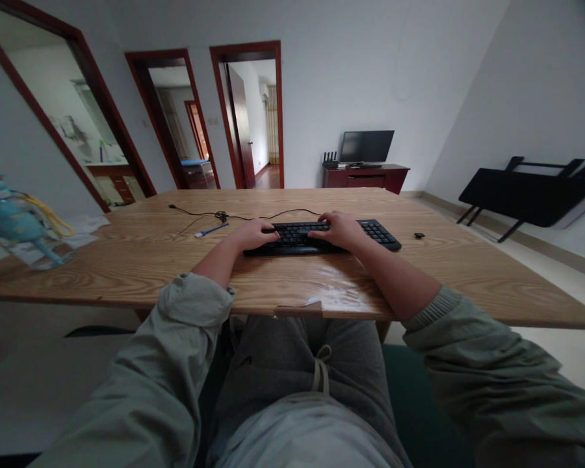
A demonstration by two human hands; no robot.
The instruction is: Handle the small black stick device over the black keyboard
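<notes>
A black keyboard lies on the wooden table straight ahead of me. My left hand rests on its left half and my right hand on its middle, fingers curved down onto the keys and holding nothing. The keyboard's thin black cable runs off to the left across the tabletop. Both forearms lie on the table, sleeves pushed up.
A blue pen lies left of the keyboard. A small black object sits to its right. A clear bottle with a turquoise toy lies at the table's left end. A folded black table leans on the right wall.
</notes>
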